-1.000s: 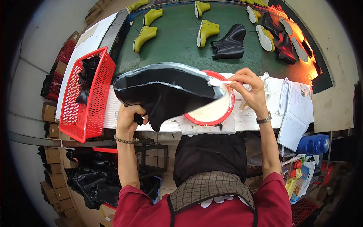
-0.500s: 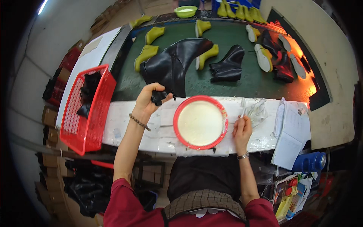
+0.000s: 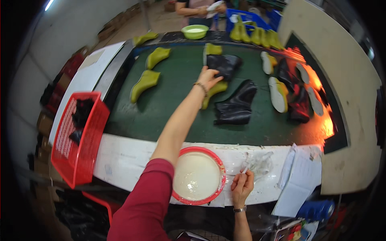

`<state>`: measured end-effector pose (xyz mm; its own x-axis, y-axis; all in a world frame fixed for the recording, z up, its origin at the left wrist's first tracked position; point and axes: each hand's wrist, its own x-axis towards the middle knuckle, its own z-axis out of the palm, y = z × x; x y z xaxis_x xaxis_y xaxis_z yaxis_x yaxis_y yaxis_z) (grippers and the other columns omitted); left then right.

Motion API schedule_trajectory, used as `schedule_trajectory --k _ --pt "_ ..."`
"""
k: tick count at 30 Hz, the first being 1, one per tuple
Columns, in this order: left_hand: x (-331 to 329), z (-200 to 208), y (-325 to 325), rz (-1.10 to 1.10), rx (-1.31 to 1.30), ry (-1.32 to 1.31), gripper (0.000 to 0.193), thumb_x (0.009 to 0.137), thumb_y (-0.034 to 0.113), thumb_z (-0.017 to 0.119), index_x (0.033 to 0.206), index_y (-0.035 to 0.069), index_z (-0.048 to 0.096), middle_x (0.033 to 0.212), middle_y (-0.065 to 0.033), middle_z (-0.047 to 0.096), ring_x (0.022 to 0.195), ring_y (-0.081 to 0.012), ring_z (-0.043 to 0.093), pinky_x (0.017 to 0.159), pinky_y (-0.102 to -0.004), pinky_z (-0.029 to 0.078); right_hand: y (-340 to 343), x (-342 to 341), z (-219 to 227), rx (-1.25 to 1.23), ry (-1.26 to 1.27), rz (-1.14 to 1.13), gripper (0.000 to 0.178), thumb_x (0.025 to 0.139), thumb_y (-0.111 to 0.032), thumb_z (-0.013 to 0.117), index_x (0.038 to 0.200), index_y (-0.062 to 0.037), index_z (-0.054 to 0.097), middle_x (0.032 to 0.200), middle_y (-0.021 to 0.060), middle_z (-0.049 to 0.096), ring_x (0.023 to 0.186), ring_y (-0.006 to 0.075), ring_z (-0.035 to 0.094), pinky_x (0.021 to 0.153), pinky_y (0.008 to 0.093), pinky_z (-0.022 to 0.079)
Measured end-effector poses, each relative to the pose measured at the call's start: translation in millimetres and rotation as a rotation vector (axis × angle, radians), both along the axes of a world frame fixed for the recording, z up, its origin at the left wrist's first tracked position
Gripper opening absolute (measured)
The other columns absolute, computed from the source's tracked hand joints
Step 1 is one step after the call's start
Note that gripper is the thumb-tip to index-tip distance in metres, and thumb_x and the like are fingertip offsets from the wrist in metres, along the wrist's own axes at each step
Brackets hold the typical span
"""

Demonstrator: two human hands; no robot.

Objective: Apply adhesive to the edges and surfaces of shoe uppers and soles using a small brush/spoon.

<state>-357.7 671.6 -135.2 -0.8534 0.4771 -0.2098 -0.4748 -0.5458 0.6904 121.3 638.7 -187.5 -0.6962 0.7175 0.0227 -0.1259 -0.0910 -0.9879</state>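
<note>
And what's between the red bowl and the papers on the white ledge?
In the head view: the right hand, holding a slim white handle, and a crumpled whitish wad.

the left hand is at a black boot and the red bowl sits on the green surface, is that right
Not quite: the head view shows the red bowl on the white board, not the green surface. The left hand is at a black boot, as you say.

L hand (image 3: pixel 208 78) blurry; can't tell if gripping or just touching blk boot (image 3: pixel 226 66), which hides pt of 1 yellow form (image 3: pixel 213 49). R hand (image 3: pixel 242 185) covers most of wht tool (image 3: pixel 245 169). L sleeve (image 3: pixel 146 197) hides pt of red bowl (image 3: pixel 222 170). 1 co-worker (image 3: pixel 198 11) cut off at top edge.
</note>
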Motion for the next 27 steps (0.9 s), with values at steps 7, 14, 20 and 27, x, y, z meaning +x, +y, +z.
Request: schedule_trajectory --k 7,14,20,27 --pt "24 40 -99 -0.139 -0.53 0.505 0.085 0.083 -0.006 0.067 0.158 0.01 0.028 0.135 -0.0209 0.058 0.11 -0.0283 0.065 0.089 -0.0435 0.056 -3 -2 1 0.068 -0.018 -0.019 0.017 0.11 -0.02 0.045 0.116 -0.0053 0.052 0.073 -0.0009 0.052 0.048 0.0021 0.036 0.042 0.018 0.029" --pt "67 117 -438 1.178 -1.599 1.043 0.039 0.075 0.001 0.057 0.106 0.011 0.078 0.104 -0.0174 0.073 0.103 -0.0345 0.067 0.095 -0.0432 0.051 -2 -2 4 0.112 0.001 0.019 0.02 0.11 -0.02 0.043 0.119 -0.0053 0.053 0.077 -0.0014 0.052 0.048 0.0014 0.035 0.04 0.0184 0.029" --pt "113 68 -686 0.734 -2.046 -0.203 0.082 0.084 0.035 0.071 0.148 -0.006 0.041 0.147 -0.0313 0.049 0.133 -0.0414 0.054 0.111 -0.0482 0.044 -5 -4 3 0.103 0.024 0.004 0.019 0.11 -0.018 0.045 0.119 -0.0026 0.052 0.076 -0.0011 0.051 0.047 0.0013 0.035 0.04 0.0183 0.028" --pt "114 2 -744 0.374 -1.202 -0.287 0.038 0.091 0.02 0.076 0.105 -0.015 0.07 0.091 -0.0169 0.075 0.074 -0.0224 0.072 0.06 -0.039 0.058 -1 -6 -9 0.252 -0.009 0.008 0.022 0.109 -0.018 0.047 0.121 -0.0008 0.054 0.076 -0.0016 0.051 0.049 0.0027 0.036 0.042 0.0209 0.029"
